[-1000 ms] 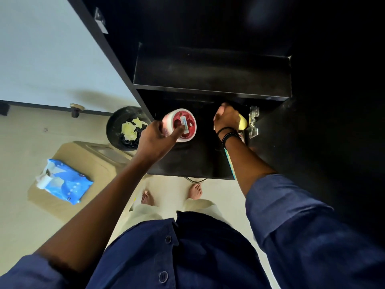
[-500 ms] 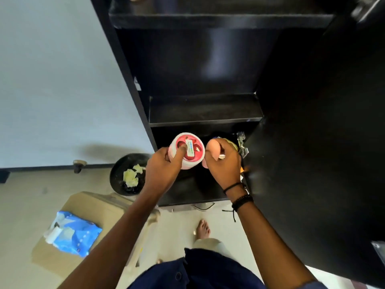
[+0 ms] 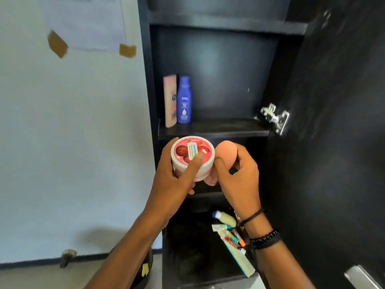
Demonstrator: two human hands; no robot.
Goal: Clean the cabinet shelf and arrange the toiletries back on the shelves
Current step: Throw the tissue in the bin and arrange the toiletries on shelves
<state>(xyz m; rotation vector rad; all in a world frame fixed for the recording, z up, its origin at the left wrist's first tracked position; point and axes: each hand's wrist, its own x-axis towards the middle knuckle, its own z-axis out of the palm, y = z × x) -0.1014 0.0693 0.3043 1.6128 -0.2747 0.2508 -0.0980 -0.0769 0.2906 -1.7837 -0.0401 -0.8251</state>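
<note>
My left hand [image 3: 174, 184] grips a round white jar with a red lid [image 3: 190, 151], held just below the front edge of a black cabinet shelf [image 3: 220, 130]. My right hand [image 3: 239, 176] holds a peach egg-shaped sponge [image 3: 226, 153] right beside the jar. On that shelf, at its left end, stand a blue Nivea bottle [image 3: 183, 100] and a tall pink box [image 3: 169, 101]. On a lower shelf lie a yellowish bottle [image 3: 226, 218] and several tubes [image 3: 233, 238], partly hidden by my right wrist.
The open black cabinet door [image 3: 337, 142] stands at the right, its metal hinge [image 3: 275, 118] near the shelf end. A white wall [image 3: 73, 132] with taped paper is to the left. A dark bin's rim [image 3: 145, 270] shows under my left forearm.
Both hands rose from the lower shelf up to the shelf with the Nivea bottle, carrying the jar and the sponge. My view tilted upward.
</note>
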